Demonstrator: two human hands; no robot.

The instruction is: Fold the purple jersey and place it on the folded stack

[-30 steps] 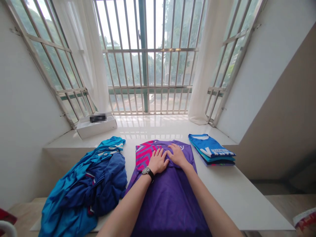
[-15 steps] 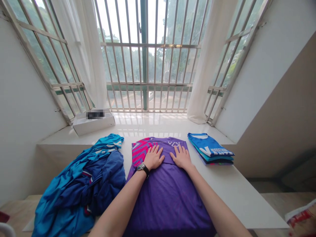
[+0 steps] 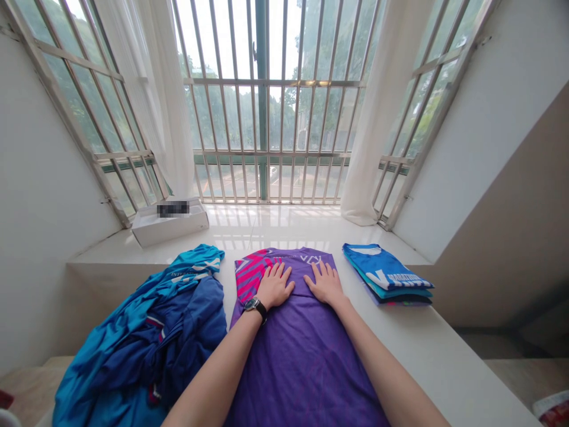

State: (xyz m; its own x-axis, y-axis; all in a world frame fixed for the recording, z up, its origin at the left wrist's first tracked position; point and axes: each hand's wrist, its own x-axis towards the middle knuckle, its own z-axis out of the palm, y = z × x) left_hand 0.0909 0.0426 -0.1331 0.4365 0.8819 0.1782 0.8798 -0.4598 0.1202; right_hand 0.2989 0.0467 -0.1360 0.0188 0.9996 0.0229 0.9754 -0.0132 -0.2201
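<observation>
A purple T-shirt [image 3: 306,350] with a pink striped shoulder lies spread over the white tabletop, its collar end toward the window and its lower part running off the bottom of the view. Both palms rest flat on its upper part. My left hand [image 3: 274,284], with a watch [image 3: 255,305] on the wrist, lies beside the pink stripes with fingers stretched out. My right hand [image 3: 325,283] lies below the white chest logo, fingers spread. Neither hand grips the cloth.
At the left, loose blue and navy garments [image 3: 178,320] are heaped over the table's edge. A stack of folded shirts [image 3: 386,276] sits at the right on the white tabletop [image 3: 444,367]. Behind the heap, a white box [image 3: 171,228] stands on the window ledge, near the barred window.
The camera view has shifted slightly, with the folded stack appearing farther right and lower. Both hands stay flat on the purple T-shirt in nearly the same place.
</observation>
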